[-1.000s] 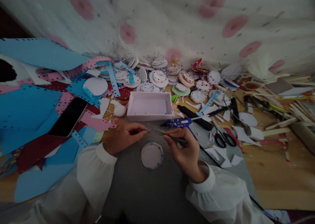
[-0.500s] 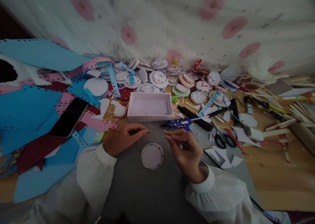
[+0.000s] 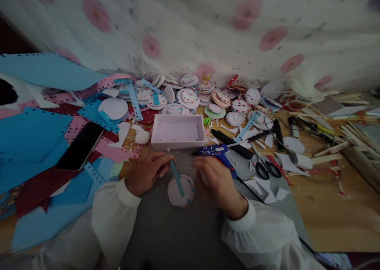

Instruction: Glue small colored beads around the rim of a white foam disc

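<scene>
Pinched in the fingers of my left hand (image 3: 150, 172) is a slim teal stick (image 3: 177, 179) that slants over a small round paper disc (image 3: 175, 201). Its upper end has a tiny pink bit on it, too small to make out. The disc lies flat on the grey mat (image 3: 166, 234) and has a cord-like edge dotted with blue. To the right of the disc, my right hand (image 3: 215, 183) is bent and smeared by motion; its fingers do not show clearly. Just behind both hands stands a shallow white box (image 3: 178, 144) with a few tiny bits inside.
A blue glue gun (image 3: 218, 153) and black-handled scissors (image 3: 267, 170) lie on the right, near wooden sticks (image 3: 356, 137). At the left are a phone (image 3: 80, 146) and coloured sheets (image 3: 32, 135). Decorated discs (image 3: 188, 98) are heaped along the curtain (image 3: 184, 21).
The teal stick now shows in my left hand, above the disc. My right hand has turned and moved slightly left; the thin dark thing at its fingers no longer shows. The view has shifted slightly.
</scene>
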The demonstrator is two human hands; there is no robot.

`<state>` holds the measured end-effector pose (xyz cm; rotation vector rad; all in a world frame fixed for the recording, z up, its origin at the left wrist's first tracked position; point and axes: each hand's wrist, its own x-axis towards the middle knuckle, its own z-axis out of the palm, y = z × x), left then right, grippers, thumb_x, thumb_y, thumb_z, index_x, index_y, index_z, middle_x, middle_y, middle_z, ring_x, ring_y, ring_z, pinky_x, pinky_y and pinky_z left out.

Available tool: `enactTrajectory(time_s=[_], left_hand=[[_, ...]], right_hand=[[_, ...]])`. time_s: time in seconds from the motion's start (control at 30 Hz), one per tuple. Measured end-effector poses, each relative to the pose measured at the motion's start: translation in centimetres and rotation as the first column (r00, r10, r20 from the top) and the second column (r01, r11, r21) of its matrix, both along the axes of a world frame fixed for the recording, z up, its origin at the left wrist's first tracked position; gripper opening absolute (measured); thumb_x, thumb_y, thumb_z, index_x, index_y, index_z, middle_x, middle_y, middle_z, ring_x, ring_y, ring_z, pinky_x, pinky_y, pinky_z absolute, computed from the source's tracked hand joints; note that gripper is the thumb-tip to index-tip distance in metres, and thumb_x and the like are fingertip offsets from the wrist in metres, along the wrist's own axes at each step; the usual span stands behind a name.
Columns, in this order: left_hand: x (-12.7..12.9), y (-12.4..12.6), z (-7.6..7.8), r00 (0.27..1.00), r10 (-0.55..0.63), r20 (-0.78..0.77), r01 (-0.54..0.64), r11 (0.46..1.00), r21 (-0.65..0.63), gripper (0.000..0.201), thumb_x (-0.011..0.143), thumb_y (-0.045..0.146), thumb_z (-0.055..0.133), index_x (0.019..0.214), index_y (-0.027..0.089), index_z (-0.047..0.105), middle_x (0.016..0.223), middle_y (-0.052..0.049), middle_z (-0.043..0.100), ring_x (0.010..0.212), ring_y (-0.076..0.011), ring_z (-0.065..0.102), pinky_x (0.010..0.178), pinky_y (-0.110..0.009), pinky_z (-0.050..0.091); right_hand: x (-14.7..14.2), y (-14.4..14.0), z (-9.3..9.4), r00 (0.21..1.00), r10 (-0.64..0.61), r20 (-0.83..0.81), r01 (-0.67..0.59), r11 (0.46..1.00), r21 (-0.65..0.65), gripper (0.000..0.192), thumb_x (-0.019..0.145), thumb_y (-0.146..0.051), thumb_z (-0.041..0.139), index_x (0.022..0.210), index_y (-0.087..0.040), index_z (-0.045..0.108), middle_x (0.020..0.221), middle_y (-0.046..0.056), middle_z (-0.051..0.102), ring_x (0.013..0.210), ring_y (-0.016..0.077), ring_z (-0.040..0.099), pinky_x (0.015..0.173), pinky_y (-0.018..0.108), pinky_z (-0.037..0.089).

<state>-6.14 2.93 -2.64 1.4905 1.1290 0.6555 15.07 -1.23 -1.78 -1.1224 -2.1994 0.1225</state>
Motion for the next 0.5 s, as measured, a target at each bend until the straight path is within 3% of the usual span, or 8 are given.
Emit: enactTrajectory(time_s=[0.07,0.1,0.17,0.23,0.3,0.4,0.5], left_hand=[[-0.7,0.3,-0.1,0.999,-0.029,-0.018,0.031,0.990,0.135,0.031,0.093,0.033,0.039,0.074,0.018,0.059,0.049,0.003,0.043,0.044,-0.0107,0.037,0.049,-0.025,0.036],[-1.1,0.4,-0.2,0.998,-0.054,-0.026,0.059,0.970,0.236,0.028,0.092,0.032,0.042,0.075,0.018,0.059,0.056,0.001,0.049,0.048,-0.0108,0.041,0.054,-0.025,0.039],[-1.7,0.6,-0.6,0.994,-0.105,0.014,0.088,0.888,0.452,0.020,0.090,0.030,0.047,0.078,0.018,0.058,0.065,-0.001,0.055,0.059,-0.0129,0.049,0.061,-0.027,0.041],[-1.9,0.7,-1.1,0.989,-0.137,0.056,0.092,0.867,0.490,0.019,0.091,0.029,0.048,0.077,0.018,0.056,0.065,-0.001,0.055,0.063,-0.0136,0.050,0.063,-0.027,0.042],[-1.9,0.7,-1.5,0.987,-0.139,0.077,0.099,0.918,0.384,0.025,0.091,0.030,0.048,0.069,0.018,0.053,0.062,-0.001,0.053,0.061,-0.0134,0.049,0.060,-0.026,0.041],[-1.5,0.5,-1.5,0.991,-0.119,0.064,0.105,0.976,0.192,0.033,0.089,0.032,0.048,0.059,0.018,0.050,0.055,0.000,0.048,0.055,-0.0127,0.045,0.053,-0.024,0.038],[-1.1,0.2,-1.2,0.994,-0.099,0.045,0.097,0.994,0.049,0.035,0.087,0.034,0.046,0.057,0.018,0.050,0.050,0.002,0.040,0.047,-0.0109,0.038,0.045,-0.022,0.031]], right_hand=[[1.3,0.3,0.1,0.942,-0.335,0.002,0.335,0.941,-0.042,0.011,0.082,-0.018,0.052,0.093,-0.021,0.051,0.082,0.006,0.061,0.078,0.0218,0.058,0.064,0.032,0.044],[1.9,0.4,0.2,0.870,-0.492,0.033,0.493,0.868,-0.059,0.011,0.081,-0.026,0.055,0.089,-0.021,0.050,0.079,0.006,0.058,0.075,0.0231,0.056,0.061,0.033,0.042],[2.9,0.6,0.1,0.741,-0.654,0.153,0.668,0.741,-0.069,0.025,0.078,-0.040,0.060,0.088,-0.020,0.049,0.079,0.008,0.056,0.077,0.0262,0.054,0.063,0.035,0.041],[3.5,0.7,-0.2,0.659,-0.684,0.313,0.736,0.673,-0.079,0.035,0.077,-0.048,0.060,0.088,-0.018,0.049,0.083,0.011,0.057,0.080,0.0290,0.054,0.067,0.037,0.041],[3.6,0.6,-0.6,0.624,-0.632,0.459,0.747,0.655,-0.113,0.036,0.078,-0.049,0.058,0.087,-0.016,0.050,0.085,0.014,0.058,0.082,0.0301,0.055,0.070,0.038,0.040],[3.3,0.6,-0.9,0.643,-0.538,0.546,0.719,0.668,-0.189,0.027,0.079,-0.041,0.056,0.085,-0.015,0.049,0.085,0.015,0.060,0.083,0.0302,0.057,0.072,0.037,0.040],[3.1,0.7,-0.5,0.694,-0.538,0.479,0.702,0.655,-0.280,0.023,0.077,-0.034,0.055,0.088,-0.015,0.047,0.081,0.013,0.060,0.078,0.0270,0.058,0.067,0.034,0.039]])
